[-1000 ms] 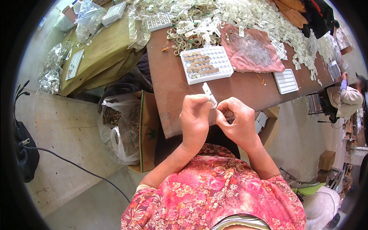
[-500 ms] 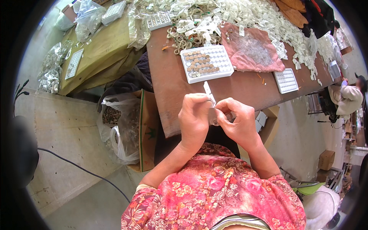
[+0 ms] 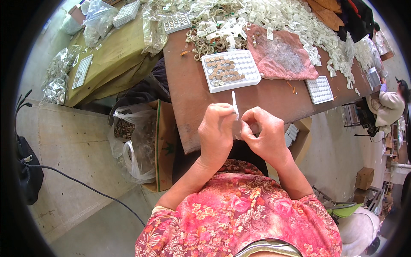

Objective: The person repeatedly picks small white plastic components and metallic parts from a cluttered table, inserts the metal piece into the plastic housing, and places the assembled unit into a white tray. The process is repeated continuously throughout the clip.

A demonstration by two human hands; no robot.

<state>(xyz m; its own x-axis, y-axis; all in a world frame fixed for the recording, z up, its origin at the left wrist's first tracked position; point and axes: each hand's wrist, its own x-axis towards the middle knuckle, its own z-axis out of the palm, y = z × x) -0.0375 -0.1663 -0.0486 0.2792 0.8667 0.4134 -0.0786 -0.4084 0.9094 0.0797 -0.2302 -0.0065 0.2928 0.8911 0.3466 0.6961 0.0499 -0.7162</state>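
Head view: I hold a small white plastic piece (image 3: 235, 106) upright over the near part of the brown table (image 3: 192, 96), its lower end pinched between the thumb and forefinger of my left hand (image 3: 217, 132). My right hand (image 3: 264, 133) is close beside it, thumb and forefinger drawn together; I cannot tell what lies between them. Beyond my hands sits a white tray (image 3: 236, 86), partly filled with round brown discs (image 3: 227, 78). Touching its right side is a pink cloth (image 3: 263, 64) strewn with clear bits (image 3: 289, 58). Farther right lies another white tray (image 3: 320, 90); clear plastic pieces (image 3: 278, 19) heap up behind.
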